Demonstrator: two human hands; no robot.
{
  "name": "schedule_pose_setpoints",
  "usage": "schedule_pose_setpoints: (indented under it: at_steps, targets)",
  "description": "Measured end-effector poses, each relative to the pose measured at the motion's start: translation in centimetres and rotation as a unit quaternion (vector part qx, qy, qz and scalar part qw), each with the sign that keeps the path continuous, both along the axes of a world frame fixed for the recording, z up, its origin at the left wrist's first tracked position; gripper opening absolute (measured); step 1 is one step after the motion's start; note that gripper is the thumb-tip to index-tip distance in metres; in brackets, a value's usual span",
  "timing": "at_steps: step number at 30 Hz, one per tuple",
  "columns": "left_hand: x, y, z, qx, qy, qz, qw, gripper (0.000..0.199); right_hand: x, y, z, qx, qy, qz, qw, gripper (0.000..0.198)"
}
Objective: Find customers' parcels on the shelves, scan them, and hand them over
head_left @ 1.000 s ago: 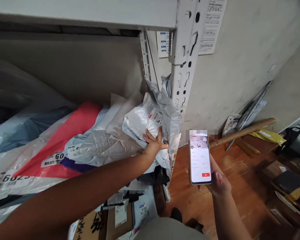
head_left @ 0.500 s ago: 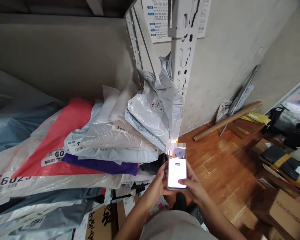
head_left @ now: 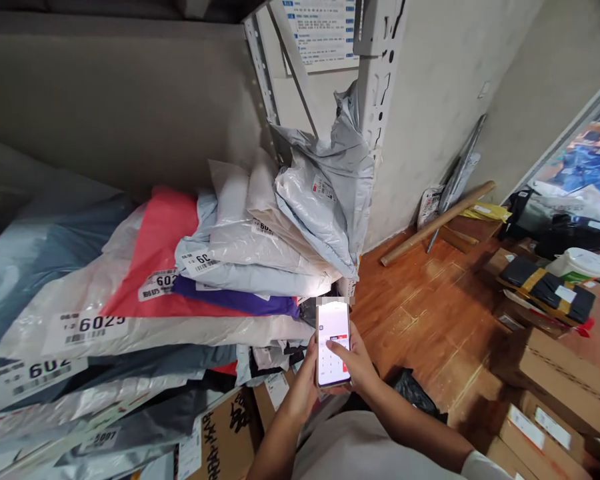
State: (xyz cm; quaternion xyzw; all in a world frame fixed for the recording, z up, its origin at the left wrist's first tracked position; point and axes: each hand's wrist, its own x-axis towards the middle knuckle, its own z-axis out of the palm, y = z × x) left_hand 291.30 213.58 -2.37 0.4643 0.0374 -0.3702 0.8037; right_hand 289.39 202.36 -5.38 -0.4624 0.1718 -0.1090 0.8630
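Observation:
A lit smartphone (head_left: pixel 333 323) stands upright in front of me, showing a white page with a keypad and red patches. My left hand (head_left: pixel 304 383) is closed around its left edge and lower back. My right hand (head_left: pixel 359 363) grips the right edge, its thumb lying over the screen. Just beyond the phone is a shelf stack of plastic mailer bags: a white one (head_left: pixel 315 200) at the top right, a purple one (head_left: pixel 240 301), a red one (head_left: pixel 163 257) and a long white one (head_left: pixel 180 335) labelled 6025.
A perforated metal upright (head_left: pixel 379 87) rises at the shelf's corner. Cardboard boxes (head_left: pixel 560 380) are piled on the right of the wooden floor (head_left: pixel 410 300). A long cardboard tube (head_left: pixel 435 227) leans near the wall. A black plastic bag (head_left: pixel 415 393) lies on the floor close to my right arm.
My view has shifted, and the phone with both hands sits further left in it. Its screen has switched from a mostly white page with a picture on top to a keypad. The right thumb has moved higher.

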Motion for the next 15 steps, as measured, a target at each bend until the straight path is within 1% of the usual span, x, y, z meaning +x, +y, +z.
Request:
schedule_pose_setpoints:
  at_steps: [4, 7, 11, 15]
  targets:
    - [-1.0, 1.5, 0.1, 0.04, -0.001, -0.033, 0.999, 0.086, -0.1, 1.5, 0.6, 0.01, 0.016, -0.015, 1.0, 0.044]
    - [-1.4, 2.3, -0.1, 0.047, -0.012, -0.025, 0.999, 0.086, 0.2, 1.9, 1.0, 0.031, 0.045, -0.016, 0.998, 0.04]
    - [-1.7, 2.6, -0.6, 0.041, -0.024, -0.024, 0.999, 0.082, 0.7, 1.8, 1.1, 0.065, 0.092, 0.001, 0.994, 0.045]
    - [-2.1, 2.3, -0.9, 0.067, -0.051, -0.017, 0.996, 0.08, 1.2, 1.3, 1.1, 0.082, 0.126, 0.013, 0.989, 0.048]
